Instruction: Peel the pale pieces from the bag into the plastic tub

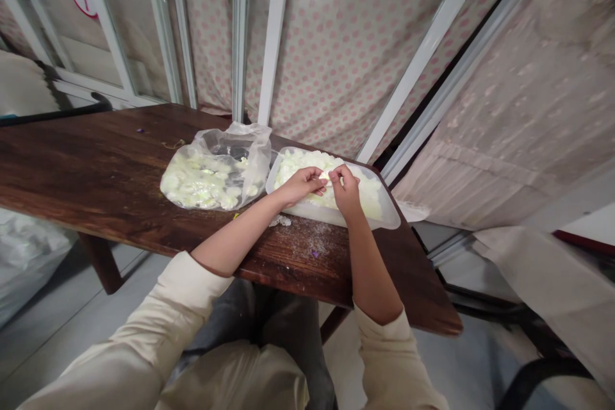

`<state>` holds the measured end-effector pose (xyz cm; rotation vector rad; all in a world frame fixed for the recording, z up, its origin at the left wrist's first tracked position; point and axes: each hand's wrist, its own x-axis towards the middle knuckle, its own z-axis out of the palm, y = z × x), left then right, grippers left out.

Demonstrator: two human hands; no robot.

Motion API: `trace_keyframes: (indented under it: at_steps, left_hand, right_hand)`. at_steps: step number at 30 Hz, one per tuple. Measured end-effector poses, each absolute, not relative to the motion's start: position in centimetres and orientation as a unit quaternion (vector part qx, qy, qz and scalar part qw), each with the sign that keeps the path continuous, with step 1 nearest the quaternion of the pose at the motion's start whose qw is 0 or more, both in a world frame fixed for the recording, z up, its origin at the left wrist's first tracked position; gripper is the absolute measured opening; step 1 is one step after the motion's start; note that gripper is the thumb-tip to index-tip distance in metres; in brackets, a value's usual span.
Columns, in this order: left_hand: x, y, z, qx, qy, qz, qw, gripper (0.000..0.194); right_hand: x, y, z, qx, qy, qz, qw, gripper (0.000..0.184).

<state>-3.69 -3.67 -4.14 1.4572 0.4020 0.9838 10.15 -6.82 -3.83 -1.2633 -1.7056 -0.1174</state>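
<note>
Rolled sleeves [163, 307] frame the left hand [302, 184] and right hand [346, 191]. Above the tray [391, 216], nearly closed fingers apparently pinch a pale piece [327, 176]; release requires parting both pinches.

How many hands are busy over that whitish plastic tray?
2. The left hand is over the tray, and the right hand is close beside it, fingertips nearly meeting above the pale pieces. No other hands show.
</note>
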Motion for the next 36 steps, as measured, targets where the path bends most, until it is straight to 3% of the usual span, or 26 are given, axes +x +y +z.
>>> trace_keyframes:
  at_steps: [5,17,24,36]
  left_hand:
    - [-3.67,-3.66,-4.12,0.639,0.184,0.417,0.620,0.022]
    - [-3.64,-3.52,-4.37,0.627,0.213,0.430,0.614,0.022]
    - [-3.75,-3.71,-4.12,0.624,0.219,0.433,0.612,0.020]
    - [-3.78,-3.53,-4.26,0.630,0.189,0.428,0.619,0.023]
  right_hand:
    - [10.07,-6.78,-3.89,-0.534,-0.694,-0.100,0.472,0.027]
    - [9.41,-6.88,-4.02,-0.631,-0.647,-0.255,0.344,0.029]
    - [10.16,-6.46,-4.21,-0.686,-0.566,-0.198,0.411,0.029]
    - [9.95,-6.90,-3.89,-0.584,-0.658,-0.124,0.460,0.030]
